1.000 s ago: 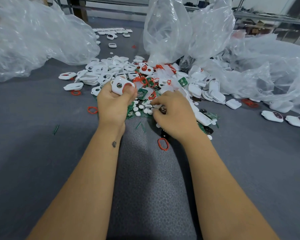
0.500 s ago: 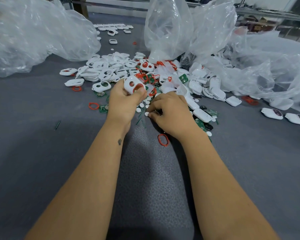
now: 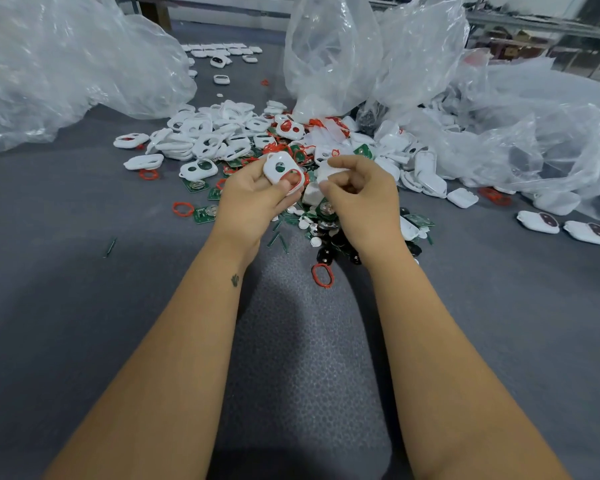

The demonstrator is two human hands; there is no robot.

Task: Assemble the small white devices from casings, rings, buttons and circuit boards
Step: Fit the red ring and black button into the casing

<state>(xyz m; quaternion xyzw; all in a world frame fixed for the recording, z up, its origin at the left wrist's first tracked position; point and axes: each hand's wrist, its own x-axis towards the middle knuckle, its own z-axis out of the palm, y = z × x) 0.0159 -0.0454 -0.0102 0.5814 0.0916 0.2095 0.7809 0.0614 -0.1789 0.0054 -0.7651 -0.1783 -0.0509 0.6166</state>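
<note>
Grey padded surface [image 3: 84,306] fills the view, with crumpled clear plastic bags [image 3: 66,71] at far left, centre back and right. Big loose pile of white casings [image 3: 201,140] in the middle, mixed with red rings and green circuit boards [image 3: 204,214]. Small white round buttons [image 3: 315,241] and a few dark round parts lie scattered just under the hands.

Left hand [image 3: 253,199] grips one white casing [image 3: 283,171] above the pile, fingers curled behind it, thumb pressed on its front lower edge. That casing has a round hole up top and a larger opening below with a red ring [image 3: 291,175] seated around it. Casing is tilted, face toward the camera.

Right hand [image 3: 361,195] is just beside it, to the right, fingers curled and thumb tip meeting fingertip in a pinch; whatever sits in the pinch is too small to make out. Right hand is not touching the held casing.

One loose red ring [image 3: 323,276] lies on the surface between the two forearms, near the right wrist. Another red ring [image 3: 183,208] lies left of the left hand, beside a circuit board. Two finished white devices [image 3: 538,222] with dark oval fronts sit side by side at far right, well apart from the pile. More casings lined up in a row at the far back of the surface [image 3: 222,50]. Thin green sliver [image 3: 110,247] lies alone at left.
</note>
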